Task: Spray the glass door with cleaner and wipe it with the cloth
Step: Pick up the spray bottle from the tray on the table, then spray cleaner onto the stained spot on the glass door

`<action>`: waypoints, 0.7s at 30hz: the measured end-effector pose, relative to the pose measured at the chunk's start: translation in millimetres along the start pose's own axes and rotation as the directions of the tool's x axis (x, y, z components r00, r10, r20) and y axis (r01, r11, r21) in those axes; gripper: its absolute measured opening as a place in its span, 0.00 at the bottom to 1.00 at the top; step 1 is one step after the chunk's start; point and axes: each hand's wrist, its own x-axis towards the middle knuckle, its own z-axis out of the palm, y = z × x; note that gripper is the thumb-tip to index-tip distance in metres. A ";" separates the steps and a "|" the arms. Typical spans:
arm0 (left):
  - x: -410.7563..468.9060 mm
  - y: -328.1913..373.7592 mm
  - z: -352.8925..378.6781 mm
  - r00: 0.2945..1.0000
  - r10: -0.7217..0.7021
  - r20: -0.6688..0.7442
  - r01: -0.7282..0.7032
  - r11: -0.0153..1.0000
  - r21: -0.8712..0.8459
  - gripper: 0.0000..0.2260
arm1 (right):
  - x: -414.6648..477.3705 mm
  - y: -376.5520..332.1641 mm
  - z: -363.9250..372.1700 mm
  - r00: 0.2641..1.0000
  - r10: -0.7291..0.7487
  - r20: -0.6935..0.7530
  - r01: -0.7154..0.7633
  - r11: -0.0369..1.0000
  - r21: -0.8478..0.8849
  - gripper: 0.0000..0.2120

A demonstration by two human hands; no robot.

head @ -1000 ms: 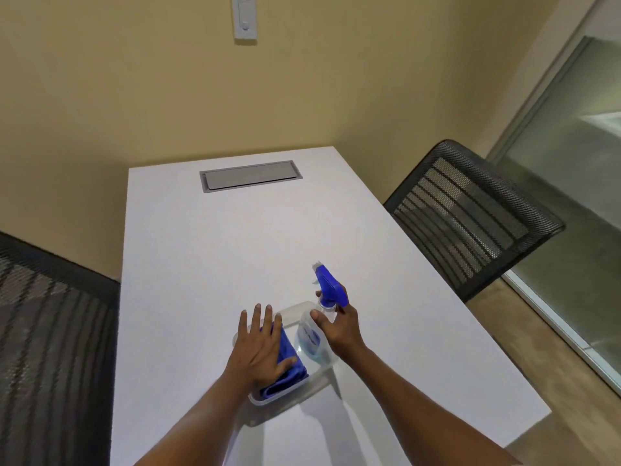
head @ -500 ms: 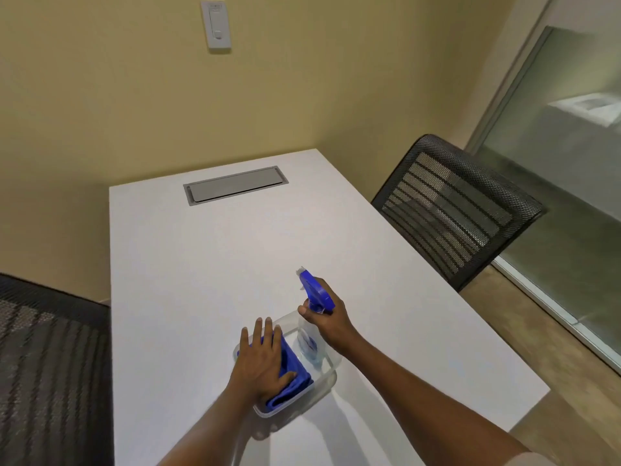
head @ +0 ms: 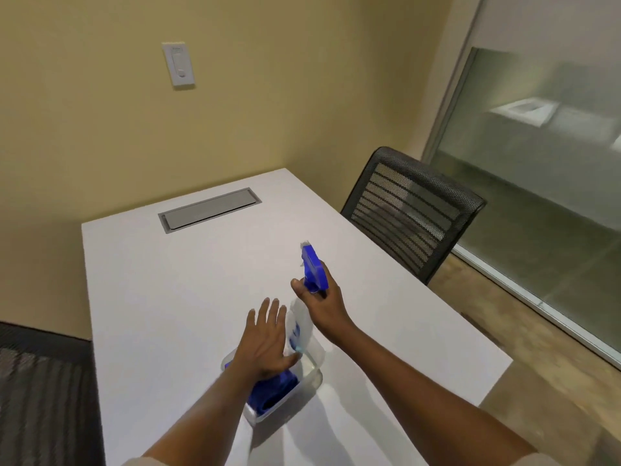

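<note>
Now right hand point(head: 321, 302) grips spray bottle point(head: 304, 322); left hand point(head: 267, 341) flat on cloth point(head: 275, 391).

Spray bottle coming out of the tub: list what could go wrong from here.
1. The right hand holds the spray bottle only at its neck; a loose grip could drop it onto the table.
2. The left hand lies flat on the blue cloth; if it lifts, the clear tub may tip with the bottle.
</note>
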 end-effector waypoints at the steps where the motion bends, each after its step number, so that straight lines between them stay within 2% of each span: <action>1: 0.1 6.5 -8.3 0.999 0.031 -0.016 -0.031 0.999 -0.010 0.47 | -2.9 -4.5 -5.0 1.000 -0.009 -0.022 0.009 1.000 0.012 0.26; 7: 8.3 44.3 -39.5 0.985 0.137 -0.103 -0.138 0.990 0.002 0.47 | -29.2 -31.2 -45.4 0.987 -0.042 -0.155 0.048 0.998 0.034 0.26; 12: 3.1 104.3 -65.2 0.941 0.269 -0.205 -0.273 0.962 0.005 0.47 | -77.0 -56.0 -93.8 0.959 -0.068 -0.275 0.070 0.998 -0.005 0.26; 15: -7.9 150.6 -77.5 0.914 0.351 -0.202 -0.354 0.935 0.023 0.48 | -120.6 -72.3 -129.2 0.933 -0.078 -0.352 0.067 0.997 -0.044 0.26; 19: -38.4 226.9 -90.4 0.861 0.477 -0.176 -0.482 0.876 0.011 0.50 | -199.1 -89.2 -175.4 0.873 -0.127 -0.472 0.069 0.988 -0.139 0.30; 21: -60.0 267.9 -96.3 0.811 0.558 -0.174 -0.559 0.828 0.048 0.50 | -247.6 -101.2 -196.6 0.847 -0.159 -0.508 0.084 0.982 -0.167 0.22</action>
